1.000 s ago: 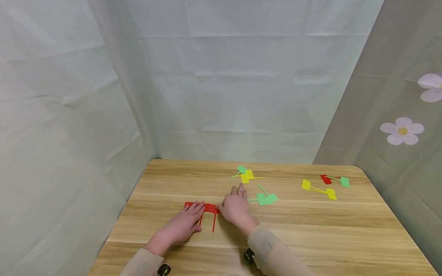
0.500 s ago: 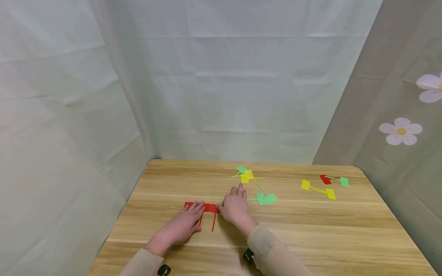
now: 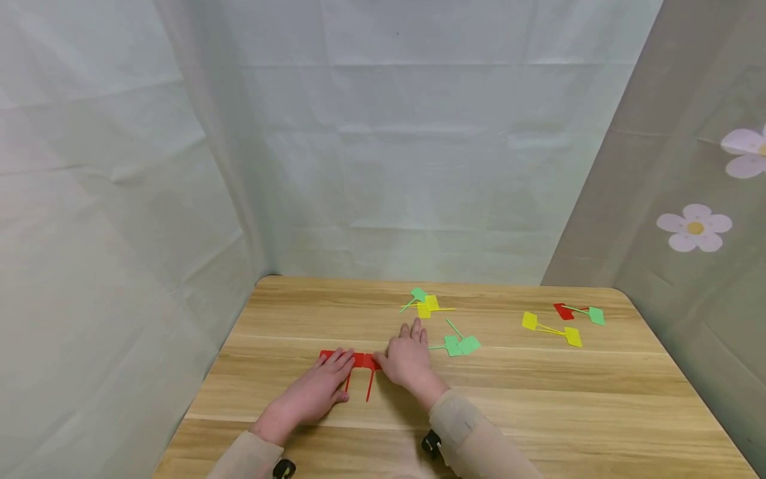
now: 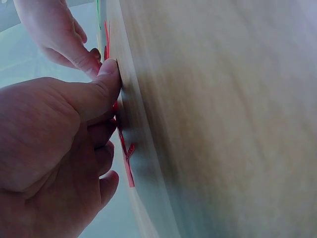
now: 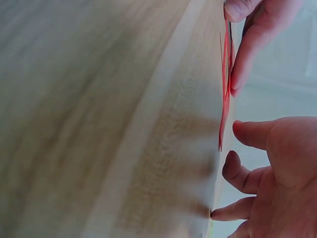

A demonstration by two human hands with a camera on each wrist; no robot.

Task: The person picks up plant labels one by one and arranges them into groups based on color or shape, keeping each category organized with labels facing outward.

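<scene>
A row of flat red flag-shaped tags (image 3: 368, 361) with thin stems lies on the wooden table (image 3: 538, 406). My left hand (image 3: 320, 389) rests its fingers across the left part of the row, hiding some of it. At the row's right end, my right hand (image 3: 407, 359) touches a tag with its thumb while its other fingers spread forward over the table. In the left wrist view, the red tags (image 4: 130, 173) appear edge-on below the left fingers. Two green tags (image 3: 461, 345) lie just right of my right hand.
Beyond the right fingertips are overlapping yellow and green tags (image 3: 427, 306). Two yellow tags (image 3: 572, 336) lie farther right, near a green tag (image 3: 596, 315) and a red tag (image 3: 563, 311). Pale cloth (image 3: 395, 166) hangs behind the table and along its sides.
The stem of the rightmost red tag has swung slightly left, and a seam now shows between it and the neighbouring tag. Both hands stay in nearly the same place.
</scene>
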